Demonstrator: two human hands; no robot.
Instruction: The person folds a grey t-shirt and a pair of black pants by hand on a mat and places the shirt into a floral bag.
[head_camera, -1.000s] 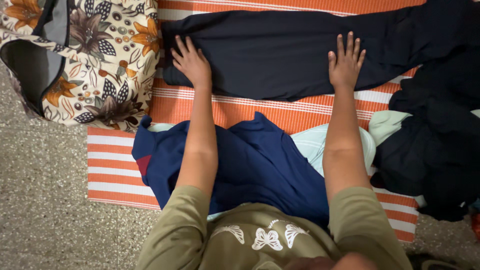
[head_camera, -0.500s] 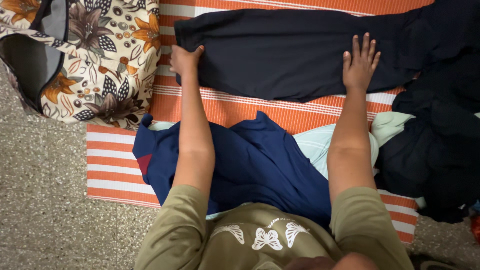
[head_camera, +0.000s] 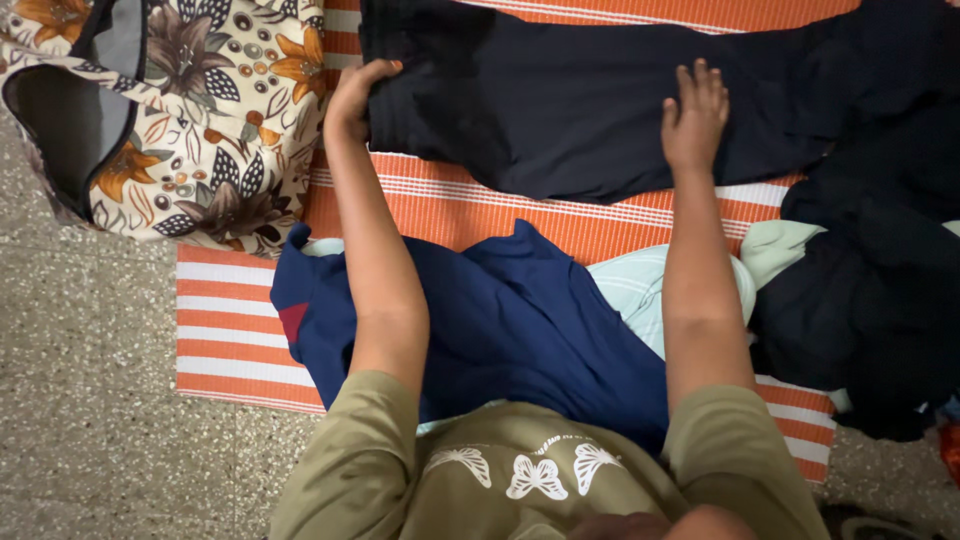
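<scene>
While a second ago the left hand (head_camera: 355, 95) lay flat on the dark trousers (head_camera: 600, 100), it now grips their left end and lifts it up for a fold. The right hand (head_camera: 692, 118) stays open, pressing the middle flat. The trousers lie along the far edge of the orange striped mat (head_camera: 240, 330) on a speckled floor (head_camera: 90, 400), near a flowery bag (head_camera: 210, 130) and a blue shirt (head_camera: 500, 320).

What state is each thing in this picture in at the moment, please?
Left hand: gripping the left end of the dark garment.
Right hand: pressed flat on it, fingers spread.
Dark garment: stretched across the mat, left end lifted.
Blue garment: loosely crumpled.
Floral bag: open.
Striped mat: spread flat.
Dark clothes pile: heaped, unfolded.
</scene>
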